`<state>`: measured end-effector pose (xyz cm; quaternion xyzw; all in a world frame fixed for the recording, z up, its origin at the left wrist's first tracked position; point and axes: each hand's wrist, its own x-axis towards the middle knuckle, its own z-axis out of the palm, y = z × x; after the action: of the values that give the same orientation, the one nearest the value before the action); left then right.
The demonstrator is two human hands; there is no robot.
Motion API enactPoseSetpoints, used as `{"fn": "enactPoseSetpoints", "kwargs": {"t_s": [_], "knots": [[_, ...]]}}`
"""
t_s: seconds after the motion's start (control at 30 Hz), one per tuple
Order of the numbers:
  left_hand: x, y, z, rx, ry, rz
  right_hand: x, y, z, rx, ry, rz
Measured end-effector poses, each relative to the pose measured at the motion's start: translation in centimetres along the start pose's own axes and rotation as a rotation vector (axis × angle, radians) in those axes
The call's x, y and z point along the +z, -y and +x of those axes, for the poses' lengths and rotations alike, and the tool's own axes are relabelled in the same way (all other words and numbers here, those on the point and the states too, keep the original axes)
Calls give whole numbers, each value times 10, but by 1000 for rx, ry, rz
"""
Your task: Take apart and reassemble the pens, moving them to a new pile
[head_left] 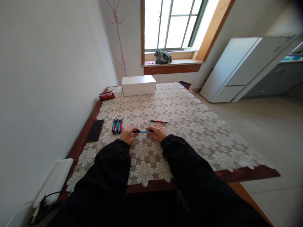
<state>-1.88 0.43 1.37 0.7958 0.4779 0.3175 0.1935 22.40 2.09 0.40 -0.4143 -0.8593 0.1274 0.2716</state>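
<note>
Fingers of the left hand (128, 135) and right hand (158, 132) pinch the ends of one teal pen (143, 131), held level just above the table.

A lace cloth (189, 126) of white flowers covers the wooden table (248, 174) under a bright window. About five pens (117, 125) lie bunched left; one red pen (159, 121) lies beyond. One white box (138, 85) shows no readable writing.

1. No text, label, brand, number or sign can be read anywhere in the head view.
2. The red flat packet (106, 95) at the far left of the table shows print too small and blurred to read.
3. The white rectangular cardboard box (139, 85) beside it shows plain faces.
</note>
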Motion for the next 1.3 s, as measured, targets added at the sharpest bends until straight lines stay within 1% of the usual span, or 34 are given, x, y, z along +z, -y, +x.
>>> {"fn": "enactPoseSetpoints", "kwargs": {"t_s": [0.1,0.23,0.37,0.5,0.67,0.87,1.07,1.3], "knots": [[1,0,-1,-7,-26,-11,1,-1,0,-25,3,-24],[0,-1,-1,6,-33,3,1,-1,0,-58,-28,-23],[-3,-4,0,2,-11,65,-1,0,0,-88,-66,0],[-4,-5,-1,-35,9,114,-1,1,-1,-107,-89,20],[-3,-4,-1,-27,15,108,-1,2,-1,-102,-77,28],[-1,-2,0,19,-61,2,-2,4,-1,-73,-49,16],[0,-2,0,50,-96,-18,0,2,-1,-60,-12,11],[0,-4,-1,52,-87,-15,0,2,0,-36,15,20]]}}
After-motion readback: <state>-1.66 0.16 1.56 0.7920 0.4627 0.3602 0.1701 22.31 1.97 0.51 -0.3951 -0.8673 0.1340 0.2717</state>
